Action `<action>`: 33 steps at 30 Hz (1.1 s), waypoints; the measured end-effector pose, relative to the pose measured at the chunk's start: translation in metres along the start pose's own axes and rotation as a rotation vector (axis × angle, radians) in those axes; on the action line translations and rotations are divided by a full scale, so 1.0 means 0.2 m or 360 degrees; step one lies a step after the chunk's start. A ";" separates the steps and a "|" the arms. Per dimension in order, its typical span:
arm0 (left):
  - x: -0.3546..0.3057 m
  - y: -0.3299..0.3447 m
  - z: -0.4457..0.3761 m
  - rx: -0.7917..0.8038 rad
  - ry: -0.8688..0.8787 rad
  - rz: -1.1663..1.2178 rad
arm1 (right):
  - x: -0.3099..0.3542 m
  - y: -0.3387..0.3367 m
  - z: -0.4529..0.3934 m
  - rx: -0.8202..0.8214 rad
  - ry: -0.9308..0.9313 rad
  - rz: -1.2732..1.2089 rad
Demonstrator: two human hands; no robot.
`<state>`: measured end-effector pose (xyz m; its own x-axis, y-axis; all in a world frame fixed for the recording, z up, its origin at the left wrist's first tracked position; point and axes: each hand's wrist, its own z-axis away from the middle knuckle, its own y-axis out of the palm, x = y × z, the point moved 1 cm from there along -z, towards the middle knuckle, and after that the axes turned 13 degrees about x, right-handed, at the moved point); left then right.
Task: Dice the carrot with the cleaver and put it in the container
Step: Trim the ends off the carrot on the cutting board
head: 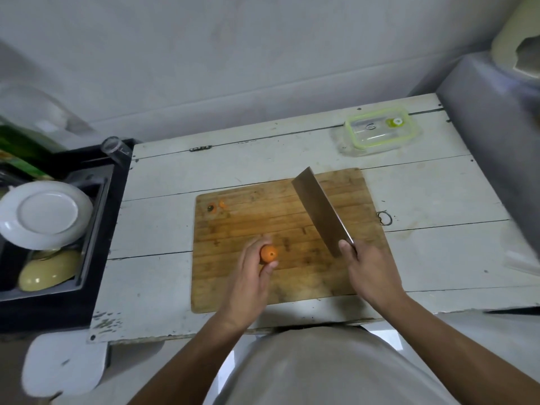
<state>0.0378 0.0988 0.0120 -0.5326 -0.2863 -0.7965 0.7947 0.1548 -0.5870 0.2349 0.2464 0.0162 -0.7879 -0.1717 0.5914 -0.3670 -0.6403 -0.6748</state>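
Observation:
My left hand grips the orange carrot over the wooden cutting board; only the carrot's round cut end shows, the rest is hidden in my fingers. In my right hand I hold the cleaver by its handle, its broad steel blade raised and angled away to the upper left, to the right of the carrot. A small cut carrot end and an orange scrap lie at the board's far left corner. The clear container with a green-rimmed lid sits closed at the table's back right.
The board lies on a white plank table. To the left, a black dish rack holds a white plate, a yellowish bowl and a glass. A small metal ring lies right of the board. A grey wall block rises at the right.

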 end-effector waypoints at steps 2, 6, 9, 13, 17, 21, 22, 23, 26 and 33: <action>0.01 0.00 0.00 -0.0008 0.0006 0.0033 | 0.00 -0.01 -0.01 0.0001 -0.0010 -0.0002; 0.01 -0.02 -0.02 -0.0028 0.0018 -0.0003 | 0.01 -0.02 -0.03 -0.0002 -0.0011 -0.0005; 0.01 -0.02 -0.04 -0.0012 -0.0012 -0.0233 | 0.01 -0.02 -0.01 -0.0054 -0.0127 0.0027; 0.04 0.00 -0.06 -0.0001 -0.0090 -0.0730 | 0.03 -0.02 0.08 -0.0378 -0.0505 0.0349; 0.03 0.06 -0.05 0.0136 -0.0290 -0.1034 | 0.03 0.04 0.14 -0.0317 -0.0529 0.0592; 0.06 0.09 -0.05 0.0264 -0.0308 -0.1024 | 0.05 0.08 0.11 0.0093 -0.0228 0.0395; 0.06 0.08 -0.05 0.0258 -0.0312 -0.1014 | 0.07 0.08 0.10 0.0150 -0.0170 0.0354; 0.06 0.07 -0.06 0.0256 -0.0324 -0.1008 | 0.09 0.07 0.09 0.0195 -0.0127 0.0330; 0.06 0.06 -0.07 0.0265 -0.0352 -0.1024 | 0.12 0.07 0.08 0.0331 -0.0041 0.0323; 0.04 0.06 -0.07 0.0261 -0.0352 -0.1018 | 0.17 0.12 0.11 0.0277 -0.0169 0.0409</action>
<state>0.0384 0.1120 -0.0031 -0.8528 -0.4623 -0.2429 0.3876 -0.2486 -0.8877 0.2102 0.2080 0.0295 -0.7844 -0.4154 0.4605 -0.0656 -0.6828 -0.7277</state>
